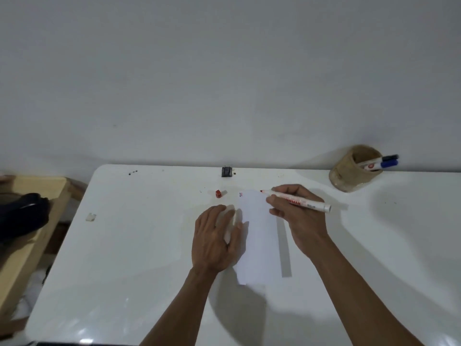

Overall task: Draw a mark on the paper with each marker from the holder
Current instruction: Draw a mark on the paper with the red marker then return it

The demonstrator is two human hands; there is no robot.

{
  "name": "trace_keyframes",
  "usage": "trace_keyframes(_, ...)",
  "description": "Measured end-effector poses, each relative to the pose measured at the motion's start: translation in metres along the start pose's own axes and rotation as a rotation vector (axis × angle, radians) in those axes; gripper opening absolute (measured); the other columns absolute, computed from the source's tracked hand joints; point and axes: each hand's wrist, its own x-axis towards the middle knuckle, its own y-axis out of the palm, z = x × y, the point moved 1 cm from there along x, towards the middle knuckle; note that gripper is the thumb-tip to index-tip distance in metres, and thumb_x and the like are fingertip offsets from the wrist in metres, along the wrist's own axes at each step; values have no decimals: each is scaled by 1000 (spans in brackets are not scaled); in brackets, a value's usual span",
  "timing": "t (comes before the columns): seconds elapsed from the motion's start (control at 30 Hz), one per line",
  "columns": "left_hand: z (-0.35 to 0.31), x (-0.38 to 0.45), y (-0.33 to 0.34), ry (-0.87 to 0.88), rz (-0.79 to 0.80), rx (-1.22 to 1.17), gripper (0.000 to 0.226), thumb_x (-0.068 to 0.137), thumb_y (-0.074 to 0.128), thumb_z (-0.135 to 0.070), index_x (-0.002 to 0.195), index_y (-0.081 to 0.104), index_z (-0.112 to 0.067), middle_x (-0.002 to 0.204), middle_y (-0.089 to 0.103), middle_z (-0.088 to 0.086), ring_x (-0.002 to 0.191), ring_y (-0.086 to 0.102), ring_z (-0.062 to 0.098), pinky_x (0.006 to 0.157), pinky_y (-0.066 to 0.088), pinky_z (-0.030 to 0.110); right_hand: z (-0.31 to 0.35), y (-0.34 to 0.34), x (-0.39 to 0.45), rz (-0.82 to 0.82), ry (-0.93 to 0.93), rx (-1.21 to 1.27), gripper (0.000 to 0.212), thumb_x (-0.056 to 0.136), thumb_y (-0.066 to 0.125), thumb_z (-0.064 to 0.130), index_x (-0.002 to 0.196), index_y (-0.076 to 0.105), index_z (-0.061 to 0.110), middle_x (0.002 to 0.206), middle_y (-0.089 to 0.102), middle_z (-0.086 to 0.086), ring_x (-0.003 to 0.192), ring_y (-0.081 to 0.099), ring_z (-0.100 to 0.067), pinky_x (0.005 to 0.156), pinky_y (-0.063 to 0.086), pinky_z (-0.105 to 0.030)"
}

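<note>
A white sheet of paper (257, 236) lies on the white table (139, 245), with two short marks (240, 195), one dark and one red, at its far left corner. My left hand (217, 240) rests flat on the paper's left edge. My right hand (293, 211) holds an uncapped red marker (299, 199), its red tip over the paper's far edge. The red cap (218, 193) lies on the table left of the paper. A tan holder (349, 171) at the back right contains two markers (381, 162), one with a blue cap, one with a black cap.
A small dark block (226, 171) sits at the table's back edge. A grey strip (284, 248) lies right of the paper. Left of the table stands a wooden frame (32, 221) with a black object (22, 216) on it. A grey wall rises behind.
</note>
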Motion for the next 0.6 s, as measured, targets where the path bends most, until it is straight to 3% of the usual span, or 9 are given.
trace_keyframes(0.13, -6, 18, -14, -327, 8, -85, 37, 94, 54, -35, 128, 53, -21, 131, 52, 4, 120, 52, 25, 91, 53, 44, 7, 4, -32, -55, 29, 22, 19, 81, 78, -8, 82, 75, 10, 97, 79, -12, 84, 75, -20, 65, 62, -29)
trace_keyframes(0.27, -12, 61, -17, -425, 211, 74, 42, 99, 49, -29, 141, 43, -23, 139, 48, 2, 126, 46, 26, 89, 50, 45, 12, 7, -54, -81, 55, 49, 15, 82, 77, -10, 89, 76, 2, 88, 79, -13, 79, 74, -19, 66, 64, -30)
trace_keyframes(0.4, -7, 75, -12, -457, 294, 83, 23, 99, 47, -19, 113, 64, -15, 117, 62, 6, 114, 55, 28, 80, 51, 41, 22, 8, -63, -83, 67, 49, 14, 82, 77, -8, 90, 76, 3, 90, 79, -20, 79, 76, -23, 65, 63, -32)
trace_keyframes(0.53, -23, 69, -27, -598, 201, -249, 14, 93, 62, -13, 101, 73, -11, 101, 75, 8, 97, 66, 27, 78, 43, 28, 38, 10, -64, -69, 48, 2, 9, 84, 79, 1, 91, 74, 4, 86, 79, -17, 82, 77, -29, 63, 61, -29)
trace_keyframes(0.6, -41, 63, -43, -629, 141, -463, 9, 90, 66, -15, 88, 75, -14, 84, 76, 4, 82, 69, 23, 74, 50, 31, 48, 13, -67, -78, 27, -6, 10, 84, 80, 5, 90, 71, 3, 83, 78, -17, 81, 78, -30, 61, 61, -28)
